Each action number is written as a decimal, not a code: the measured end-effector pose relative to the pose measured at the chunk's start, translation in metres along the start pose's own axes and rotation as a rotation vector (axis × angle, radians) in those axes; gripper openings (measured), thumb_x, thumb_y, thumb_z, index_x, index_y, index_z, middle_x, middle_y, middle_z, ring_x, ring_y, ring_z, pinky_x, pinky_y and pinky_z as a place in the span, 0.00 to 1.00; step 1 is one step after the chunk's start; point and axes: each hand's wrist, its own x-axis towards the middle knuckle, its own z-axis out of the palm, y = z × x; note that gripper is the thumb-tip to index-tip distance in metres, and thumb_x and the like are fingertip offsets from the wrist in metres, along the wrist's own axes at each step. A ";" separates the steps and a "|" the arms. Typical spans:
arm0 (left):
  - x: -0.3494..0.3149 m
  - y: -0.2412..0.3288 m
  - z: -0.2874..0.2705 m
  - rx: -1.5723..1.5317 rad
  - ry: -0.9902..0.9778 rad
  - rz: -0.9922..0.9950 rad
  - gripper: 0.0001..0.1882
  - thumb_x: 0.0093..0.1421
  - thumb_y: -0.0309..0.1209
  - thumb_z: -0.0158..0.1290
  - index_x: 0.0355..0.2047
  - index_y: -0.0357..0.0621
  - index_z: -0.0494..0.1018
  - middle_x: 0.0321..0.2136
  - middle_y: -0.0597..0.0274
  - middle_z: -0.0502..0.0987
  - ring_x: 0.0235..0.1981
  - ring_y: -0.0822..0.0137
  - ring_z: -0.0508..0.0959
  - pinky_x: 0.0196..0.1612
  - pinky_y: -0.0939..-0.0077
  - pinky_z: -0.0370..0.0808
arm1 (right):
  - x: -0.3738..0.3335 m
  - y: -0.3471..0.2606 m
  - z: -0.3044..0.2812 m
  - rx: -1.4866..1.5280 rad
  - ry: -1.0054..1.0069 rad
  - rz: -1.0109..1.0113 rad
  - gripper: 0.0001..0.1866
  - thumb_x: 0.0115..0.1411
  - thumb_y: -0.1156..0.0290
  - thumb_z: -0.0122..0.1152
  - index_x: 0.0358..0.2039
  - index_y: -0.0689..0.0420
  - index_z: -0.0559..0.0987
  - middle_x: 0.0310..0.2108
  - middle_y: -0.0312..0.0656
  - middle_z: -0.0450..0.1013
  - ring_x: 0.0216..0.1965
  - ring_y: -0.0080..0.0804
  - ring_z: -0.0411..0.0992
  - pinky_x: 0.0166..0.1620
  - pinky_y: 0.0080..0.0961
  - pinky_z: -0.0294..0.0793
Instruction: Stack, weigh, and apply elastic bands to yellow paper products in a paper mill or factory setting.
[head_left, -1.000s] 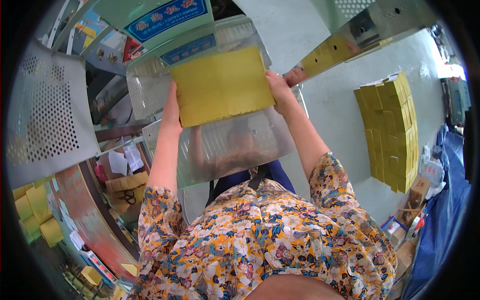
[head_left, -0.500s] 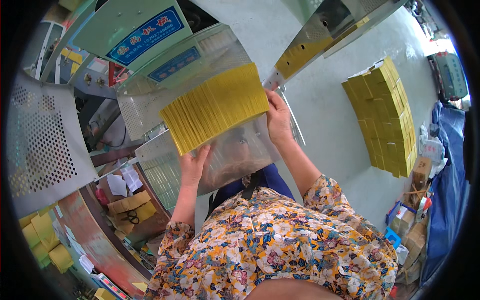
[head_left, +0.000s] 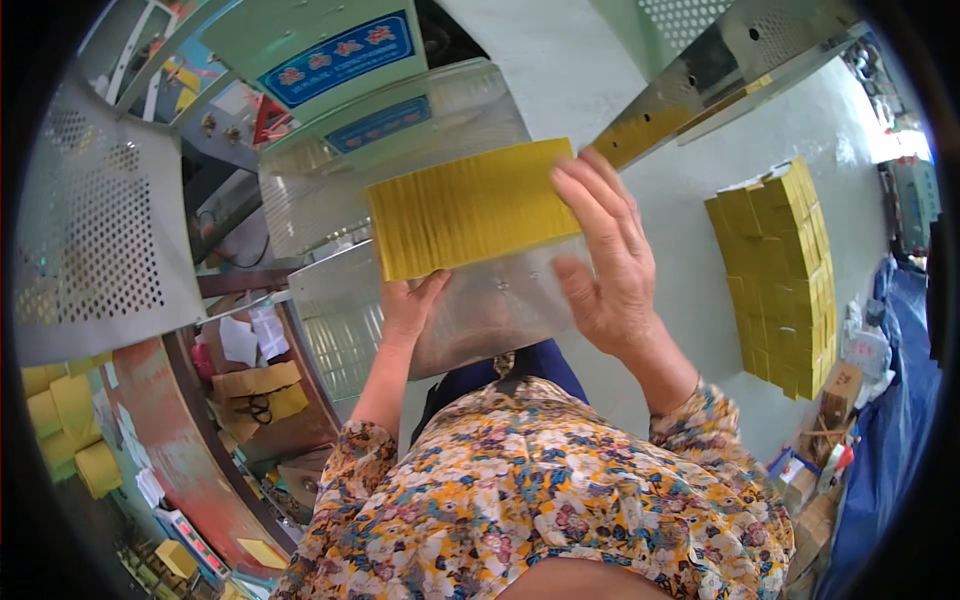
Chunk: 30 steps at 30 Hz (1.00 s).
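At 12 o'clock, a yellow paper stack (head_left: pixel 475 210) runs lengthwise roughly 9 to 3 o'clock. The left hand (head_left: pixel 405 309), nearer, grips its 7 o'clock edge; the stack lies toward 10 o'clock from the right hand (head_left: pixel 613 265), fingers extended, contact unclear. Ridged, brick-shaped paper overlaps a smooth, shiny metal plate (head_left: pixel 495 312).

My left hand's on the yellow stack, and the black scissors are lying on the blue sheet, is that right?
No: the head view shows the black scissors lying on brownish card at the left, not on the blue sheet. Your left hand is on the yellow stack.
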 end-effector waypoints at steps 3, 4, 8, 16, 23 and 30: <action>0.006 -0.006 0.005 0.187 0.042 0.180 0.39 0.53 0.27 0.66 0.63 0.42 0.60 0.61 0.58 0.61 0.58 0.64 0.67 0.56 0.68 0.71 | 0.039 0.005 0.030 -0.170 -0.190 -0.135 0.36 0.57 0.58 0.61 0.63 0.59 0.64 0.65 0.49 0.59 0.68 0.46 0.54 0.68 0.49 0.49; 0.004 0.016 0.016 -0.085 0.008 -0.016 0.44 0.52 0.26 0.66 0.66 0.43 0.54 0.63 0.58 0.58 0.60 0.64 0.65 0.60 0.67 0.68 | 0.038 0.020 0.045 -0.298 -0.312 -0.133 0.39 0.58 0.55 0.61 0.66 0.59 0.60 0.68 0.48 0.55 0.70 0.45 0.50 0.69 0.50 0.44; 0.007 0.002 0.010 0.057 0.006 0.106 0.55 0.52 0.26 0.67 0.70 0.45 0.41 0.66 0.58 0.53 0.65 0.64 0.58 0.64 0.67 0.63 | 0.030 0.057 0.080 -0.399 -0.591 -0.096 0.40 0.61 0.48 0.55 0.67 0.59 0.58 0.69 0.48 0.54 0.71 0.44 0.48 0.69 0.50 0.42; 0.009 -0.001 0.001 0.007 -0.002 0.007 0.53 0.51 0.27 0.67 0.70 0.43 0.44 0.63 0.58 0.59 0.63 0.63 0.62 0.64 0.66 0.63 | 0.044 0.057 0.120 -0.410 -0.536 -0.180 0.39 0.64 0.42 0.46 0.66 0.58 0.60 0.68 0.47 0.56 0.69 0.44 0.51 0.68 0.50 0.45; 0.009 0.004 -0.001 0.035 0.018 -0.051 0.53 0.50 0.27 0.68 0.69 0.44 0.46 0.61 0.58 0.62 0.61 0.62 0.65 0.64 0.64 0.64 | 0.053 0.045 0.145 -0.399 -0.648 -0.223 0.40 0.63 0.41 0.47 0.67 0.56 0.58 0.69 0.45 0.54 0.71 0.44 0.49 0.70 0.50 0.42; 0.003 0.017 -0.001 -0.221 -0.032 -0.089 0.52 0.51 0.24 0.67 0.69 0.44 0.45 0.61 0.60 0.62 0.61 0.65 0.64 0.63 0.65 0.66 | 0.087 0.017 0.136 -0.261 -0.374 -0.361 0.37 0.64 0.42 0.45 0.66 0.51 0.61 0.69 0.45 0.54 0.70 0.44 0.49 0.69 0.53 0.43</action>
